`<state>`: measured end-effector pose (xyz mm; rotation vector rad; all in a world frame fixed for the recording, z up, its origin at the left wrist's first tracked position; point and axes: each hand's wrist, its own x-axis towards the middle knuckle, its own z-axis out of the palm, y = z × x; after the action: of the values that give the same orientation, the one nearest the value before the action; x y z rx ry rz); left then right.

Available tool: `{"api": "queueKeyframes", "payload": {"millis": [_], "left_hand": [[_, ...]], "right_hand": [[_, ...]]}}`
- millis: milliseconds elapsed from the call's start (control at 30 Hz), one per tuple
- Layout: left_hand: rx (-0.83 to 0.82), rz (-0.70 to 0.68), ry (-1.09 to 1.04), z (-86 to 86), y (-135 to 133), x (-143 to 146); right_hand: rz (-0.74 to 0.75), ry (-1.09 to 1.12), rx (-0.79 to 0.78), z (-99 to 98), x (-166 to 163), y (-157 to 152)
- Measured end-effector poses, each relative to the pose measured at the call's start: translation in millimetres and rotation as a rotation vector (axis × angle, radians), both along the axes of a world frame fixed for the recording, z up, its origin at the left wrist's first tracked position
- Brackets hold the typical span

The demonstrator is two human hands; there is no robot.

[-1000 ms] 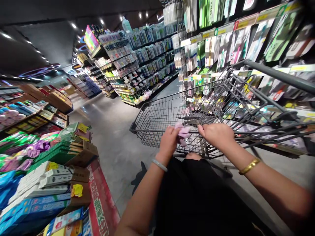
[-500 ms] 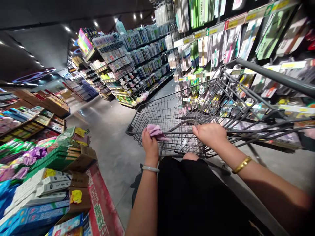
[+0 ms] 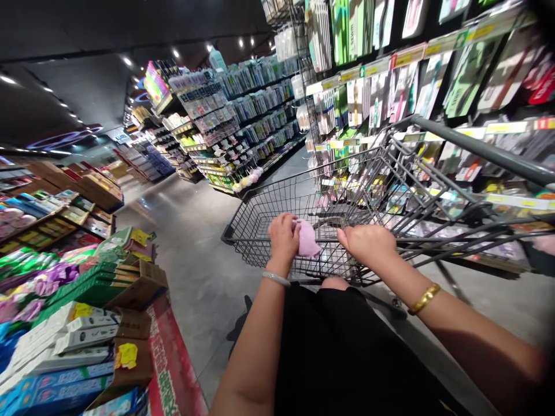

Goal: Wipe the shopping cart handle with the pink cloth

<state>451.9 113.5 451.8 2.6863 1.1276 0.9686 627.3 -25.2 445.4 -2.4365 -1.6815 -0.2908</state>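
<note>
Gripping grey metal-wire cart [image 3: 332, 263] with right hand [image 3: 370, 244], limp lilac cloth [image 3: 307, 239] at its rail [image 3: 328, 240] with left hand [image 3: 284, 237], possibly risking loose-edge snagging.

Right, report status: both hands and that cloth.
Left hand holding pale purple cloth at cart rim. Right hand closed on same rim. Nothing visible blocking either.

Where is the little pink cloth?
Near the middle of the head view, the pink cloth is in the left hand, at the shopping cart's near rail, left of the right hand.
</note>
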Motion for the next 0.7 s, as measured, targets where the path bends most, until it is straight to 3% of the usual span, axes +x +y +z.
{"api": "queueKeyframes", "payload": {"millis": [133, 233, 467, 533, 700], "left_hand": [[0.047, -0.173, 0.221, -3.9, -18, 4], [0.101, -0.184, 0.281, -6.7, -28, -3], [0.115, -0.216, 0.397, -8.2, 6, -23], [0.085, -0.174, 0.317, -12.4, 19, -31], [-0.019, 0.081, 0.059, -26.3, 53, -61]], "right_hand": [[0.008, -0.027, 0.030, -0.6, -1, -1], [0.010, -0.033, 0.044, -1.9, -1, -1], [0.030, -0.057, 0.061, -3.3, 0, -1], [0.035, -0.058, 0.068, -2.6, -1, 0], [0.050, -0.057, 0.077, -3.2, -1, 2]]}}
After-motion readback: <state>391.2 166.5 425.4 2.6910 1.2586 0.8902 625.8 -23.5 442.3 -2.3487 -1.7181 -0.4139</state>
